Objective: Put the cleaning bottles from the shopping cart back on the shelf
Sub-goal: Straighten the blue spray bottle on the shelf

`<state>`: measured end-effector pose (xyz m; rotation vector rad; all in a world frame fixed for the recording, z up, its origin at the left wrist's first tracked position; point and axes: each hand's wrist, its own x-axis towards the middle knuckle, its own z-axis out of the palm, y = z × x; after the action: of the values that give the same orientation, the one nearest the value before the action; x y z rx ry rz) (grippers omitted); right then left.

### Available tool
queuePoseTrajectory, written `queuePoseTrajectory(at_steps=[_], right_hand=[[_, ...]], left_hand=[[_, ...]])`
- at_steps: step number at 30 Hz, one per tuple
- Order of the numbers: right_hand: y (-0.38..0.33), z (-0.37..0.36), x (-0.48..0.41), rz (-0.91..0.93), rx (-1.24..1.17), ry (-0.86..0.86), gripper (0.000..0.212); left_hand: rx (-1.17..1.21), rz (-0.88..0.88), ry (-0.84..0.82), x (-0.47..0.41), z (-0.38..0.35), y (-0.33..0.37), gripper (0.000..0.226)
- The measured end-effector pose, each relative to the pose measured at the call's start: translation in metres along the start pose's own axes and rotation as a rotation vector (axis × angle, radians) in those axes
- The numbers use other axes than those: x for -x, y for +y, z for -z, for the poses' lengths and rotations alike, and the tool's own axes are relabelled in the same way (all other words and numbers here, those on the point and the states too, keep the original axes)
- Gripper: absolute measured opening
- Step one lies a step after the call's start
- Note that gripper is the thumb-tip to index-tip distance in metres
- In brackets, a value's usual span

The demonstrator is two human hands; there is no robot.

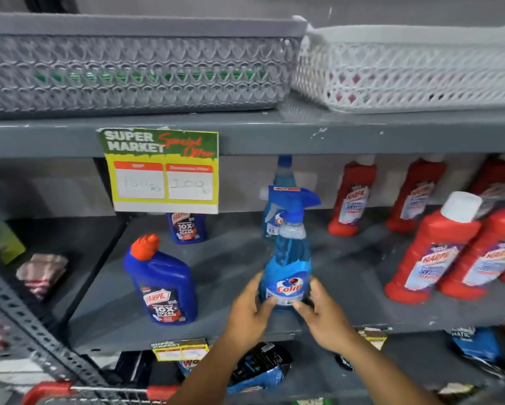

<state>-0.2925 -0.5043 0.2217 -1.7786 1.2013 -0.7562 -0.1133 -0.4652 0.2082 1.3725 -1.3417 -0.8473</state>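
Observation:
A blue Colin spray bottle [289,258] stands upright near the front of the grey shelf [216,287]. My left hand [250,309] grips its base from the left and my right hand [323,312] grips it from the right. A second blue spray bottle [276,200] stands behind it. Two dark blue Harpic bottles stand to the left, one in front [162,285] and one at the back [187,228]. Several red Harpic bottles [432,252] fill the right of the shelf. The cart's red rim [52,388] shows at the bottom left.
A yellow and green price sign [163,171] hangs from the shelf edge above. A grey basket [128,65] and a white basket [406,68] sit on the top shelf. Packets lie on the lower shelf [260,369]. A perforated metal upright [26,325] crosses the lower left.

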Motion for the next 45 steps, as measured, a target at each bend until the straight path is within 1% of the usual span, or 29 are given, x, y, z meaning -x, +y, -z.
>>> queuePoseTrajectory(at_steps=[4,6,7,8,9,11,12,13,14,15,16,17,19,21,22,24,27,29,31,33,36,38,39,40,41,42,43,44,45], right_hand=[[0.002,-0.002,0.004,0.032,-0.088,0.0,0.062],[0.005,0.004,0.014,0.065,-0.164,0.091,0.067],[0.009,0.011,0.021,0.085,-0.188,0.162,0.066],[0.014,0.018,0.03,0.11,-0.193,0.248,0.063],[0.021,0.029,0.041,0.143,-0.181,0.335,0.06],[0.037,0.058,0.066,0.211,-0.114,0.5,0.051],[0.044,0.077,0.077,0.245,-0.08,0.571,0.042],[0.049,0.092,0.083,0.271,-0.064,0.635,0.036],[0.057,0.11,0.086,0.275,-0.056,0.694,0.038],[0.067,0.129,0.085,0.263,-0.056,0.731,0.045],[0.077,0.147,0.083,0.233,-0.048,0.732,0.053],[0.087,0.165,0.077,0.186,-0.038,0.679,0.062],[0.096,0.185,0.065,0.116,0.008,0.466,0.078],[0.1,0.198,0.057,0.111,0.07,0.29,0.085],[0.098,0.201,0.054,0.111,0.078,0.224,0.087],[0.094,0.202,0.051,0.091,0.079,0.125,0.088],[0.089,0.195,0.052,0.105,0.12,0.003,0.088],[0.088,0.182,0.052,0.121,0.186,-0.036,0.089],[0.087,0.171,0.054,0.137,0.224,-0.03,0.088],[0.084,0.166,0.055,0.146,0.239,-0.015,0.086],[0.083,0.169,0.056,0.134,0.212,-0.003,0.086],[0.082,0.18,0.063,0.141,0.141,0.006,0.086],[0.081,0.187,0.069,0.142,0.093,0.032,0.083],[0.085,0.195,0.077,0.152,0.038,0.122,0.078],[0.092,0.205,0.084,0.15,-0.004,0.263,0.071],[0.101,0.216,0.09,0.129,-0.024,0.418,0.064],[0.108,0.23,0.095,0.1,-0.048,0.547,0.06],[0.115,0.245,0.097,0.074,-0.064,0.621,0.061],[0.122,0.259,0.095,0.053,-0.069,0.647,0.062]], left_hand=[[0.018,0.011,0.0,0.002,0.002,0.005,0.054],[0.01,0.009,-0.022,0.008,0.001,0.014,0.056],[-0.016,0.002,-0.002,0.013,-0.002,0.016,0.058],[-0.101,-0.002,0.072,0.019,-0.004,0.018,0.063],[-0.224,-0.018,0.203,0.027,-0.009,0.019,0.064],[-0.453,-0.174,0.453,0.047,-0.031,0.03,0.056],[-0.483,-0.263,0.513,0.055,-0.051,0.038,0.051],[-0.462,-0.35,0.511,0.06,-0.071,0.043,0.048],[-0.426,-0.411,0.459,0.06,-0.096,0.049,0.047],[-0.382,-0.439,0.373,0.056,-0.124,0.055,0.048],[-0.334,-0.426,0.276,0.05,-0.152,0.062,0.052],[-0.284,-0.383,0.199,0.042,-0.179,0.069,0.058],[-0.187,-0.214,0.098,0.02,-0.221,0.081,0.063],[-0.028,-0.057,0.0,-0.005,-0.255,0.092,0.062],[0.062,-0.025,-0.025,-0.013,-0.264,0.096,0.059],[0.159,0.027,-0.004,-0.017,-0.269,0.097,0.055],[0.196,0.095,0.073,-0.008,-0.255,0.088,0.059],[0.172,0.13,0.102,-0.004,-0.241,0.078,0.068],[0.145,0.146,0.101,-0.002,-0.231,0.073,0.083],[0.109,0.131,0.089,-0.001,-0.227,0.072,0.092],[0.092,0.104,0.078,-0.001,-0.224,0.073,0.098],[0.049,0.104,0.094,0.006,-0.227,0.077,0.096],[0.011,0.118,0.149,0.013,-0.229,0.079,0.094],[-0.074,0.125,0.248,0.021,-0.231,0.081,0.091],[-0.174,0.047,0.339,0.03,-0.234,0.085,0.084],[-0.268,-0.062,0.387,0.037,-0.238,0.09,0.074],[-0.34,-0.145,0.36,0.04,-0.245,0.094,0.066],[-0.32,-0.148,0.24,0.04,-0.256,0.101,0.069],[-0.253,-0.096,0.098,0.037,-0.269,0.111,0.077]])
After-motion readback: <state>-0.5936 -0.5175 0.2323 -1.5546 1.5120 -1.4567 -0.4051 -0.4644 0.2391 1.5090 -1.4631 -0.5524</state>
